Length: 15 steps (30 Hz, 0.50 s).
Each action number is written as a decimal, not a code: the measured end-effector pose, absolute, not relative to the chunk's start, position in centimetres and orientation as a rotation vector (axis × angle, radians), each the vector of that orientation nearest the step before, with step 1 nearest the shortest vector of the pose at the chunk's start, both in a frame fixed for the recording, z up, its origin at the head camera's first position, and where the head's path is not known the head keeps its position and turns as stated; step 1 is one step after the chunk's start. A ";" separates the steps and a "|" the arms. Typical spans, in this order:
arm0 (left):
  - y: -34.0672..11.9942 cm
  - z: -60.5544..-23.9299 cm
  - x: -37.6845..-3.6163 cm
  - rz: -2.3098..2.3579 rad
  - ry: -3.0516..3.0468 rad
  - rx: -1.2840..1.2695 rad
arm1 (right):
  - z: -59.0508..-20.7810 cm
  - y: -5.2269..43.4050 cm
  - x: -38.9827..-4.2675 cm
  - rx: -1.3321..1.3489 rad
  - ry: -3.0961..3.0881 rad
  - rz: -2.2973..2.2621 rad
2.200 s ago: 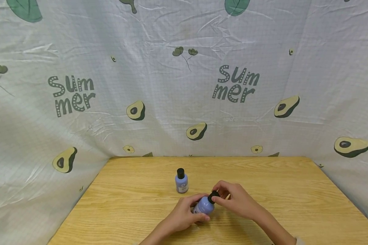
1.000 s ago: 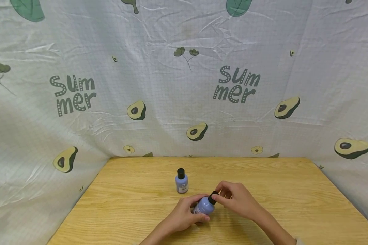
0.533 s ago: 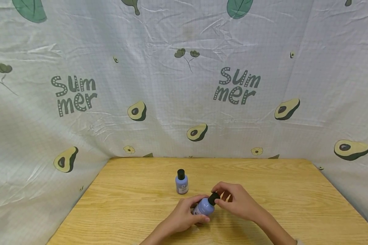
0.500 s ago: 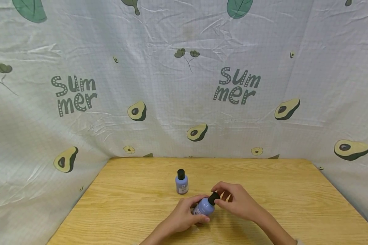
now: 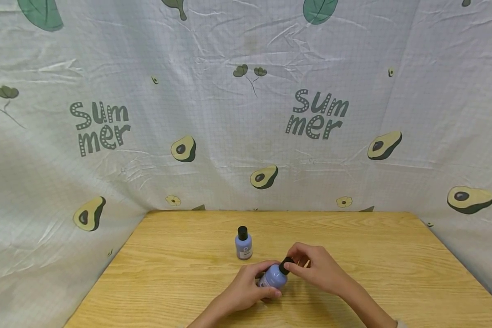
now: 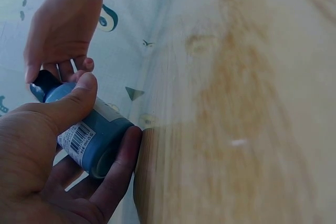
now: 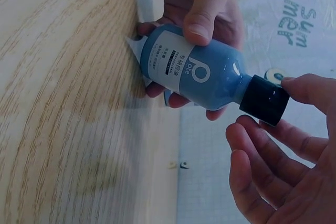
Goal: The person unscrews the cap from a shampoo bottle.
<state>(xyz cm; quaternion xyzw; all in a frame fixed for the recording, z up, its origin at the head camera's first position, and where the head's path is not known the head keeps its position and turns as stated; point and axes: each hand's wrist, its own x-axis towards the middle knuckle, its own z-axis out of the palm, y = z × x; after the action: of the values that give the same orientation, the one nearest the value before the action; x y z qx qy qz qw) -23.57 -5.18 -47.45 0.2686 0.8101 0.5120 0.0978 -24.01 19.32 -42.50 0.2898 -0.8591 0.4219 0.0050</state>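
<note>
Overall, a pale cloth backdrop (image 5: 225,109) fills most of the field behind and at both sides, printed with avocados, leaves, flowers and the word "summer". Before it extends a light wood-grained worktop (image 5: 176,269), on whose near part both hands are at work. The right hand (image 5: 317,269) has its thumb and fingertips together in a pinch on a black cap, the remaining fingers loosely bent beneath. The left hand (image 5: 246,287) is wrapped round the body of the held bottle (image 5: 275,276), its thumb laid along one side and its fingers round the other. This blue bottle lies tilted between the two hands, neck toward the right hand; whether its base touches the worktop cannot be made out. A second bottle (image 5: 243,248), of like colour and also black-topped, stands upright on the worktop just beyond the left hand, apart from both. The black cap (image 7: 264,100) sits on the neck of the held bottle. A pale front label (image 7: 170,64) bears a large rounded logo and small print, and a barcode (image 6: 80,139) appears on another side.
</note>
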 end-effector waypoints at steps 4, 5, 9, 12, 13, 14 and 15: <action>-5.1 -47.4 -23.6 1.512 2.402 0.794 | -42.5 19.4 -24.0 0.913 -2.701 1.332; -5.1 -47.4 -23.6 1.512 2.402 0.793 | -42.4 19.4 -24.0 0.906 -2.708 1.334; -5.1 -47.4 -23.5 1.516 2.404 0.793 | -42.4 19.3 -24.0 0.860 -2.733 1.324; -5.1 -47.4 -23.5 1.520 2.398 0.795 | -42.4 19.3 -24.0 0.850 -2.734 1.317; -5.1 -47.4 -23.5 1.521 2.397 0.795 | -42.4 19.3 -24.0 0.859 -2.732 1.321; -5.1 -47.4 -23.5 1.522 2.395 0.794 | -42.4 19.3 -24.0 0.869 -2.727 1.326; -5.2 -47.4 -23.5 1.522 2.394 0.791 | -42.4 19.3 -24.0 0.884 -2.721 1.333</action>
<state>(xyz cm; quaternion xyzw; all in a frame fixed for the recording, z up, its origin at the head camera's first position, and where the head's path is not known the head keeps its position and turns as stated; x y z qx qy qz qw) -23.54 -5.15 -47.42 0.2674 0.8088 0.5145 0.0981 -23.96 19.34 -42.40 0.2801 -0.8620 0.4224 -0.0076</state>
